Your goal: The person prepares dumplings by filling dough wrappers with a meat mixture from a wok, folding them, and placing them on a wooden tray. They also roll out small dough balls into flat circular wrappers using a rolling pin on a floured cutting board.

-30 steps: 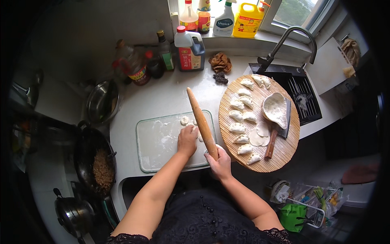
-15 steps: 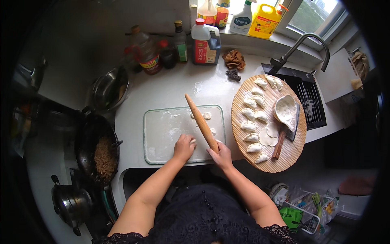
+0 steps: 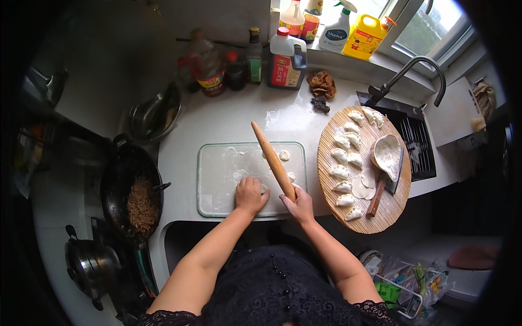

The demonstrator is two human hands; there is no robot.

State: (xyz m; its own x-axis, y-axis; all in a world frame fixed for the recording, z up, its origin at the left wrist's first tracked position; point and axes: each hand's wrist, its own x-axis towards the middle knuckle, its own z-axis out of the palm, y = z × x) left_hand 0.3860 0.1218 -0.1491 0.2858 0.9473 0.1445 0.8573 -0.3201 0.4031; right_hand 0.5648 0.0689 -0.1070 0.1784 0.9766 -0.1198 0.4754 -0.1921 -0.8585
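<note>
My right hand (image 3: 299, 205) is closed around the lower end of a tapered wooden rolling pin (image 3: 272, 160), which points up and away to the left over a glass board (image 3: 215, 185). Palm down, my left hand (image 3: 250, 195) rests on the floured board with its fingers laid out and the thumb apart. A small piece of dough (image 3: 264, 188) shows between that thumb and the fingers, partly covered by the hand. Beyond the pin lie small dough pieces, one round piece (image 3: 284, 155) near the far right corner and another (image 3: 291, 176) nearer.
At right, a round slatted tray (image 3: 337, 214) carries several dumplings (image 3: 340, 172), rolled wrappers (image 3: 361, 187), a bowl of flour (image 3: 387, 155) and a cleaver (image 3: 376, 201). A wok (image 3: 111, 193) with minced filling stands left. Bottles (image 3: 288, 62) line the back; a sink (image 3: 421, 146) lies behind the tray.
My left hand has gone from curled fingers around a bit of dough to lying flatter on the board. The rolling pin stays in my right hand; the view has shifted slightly.
</note>
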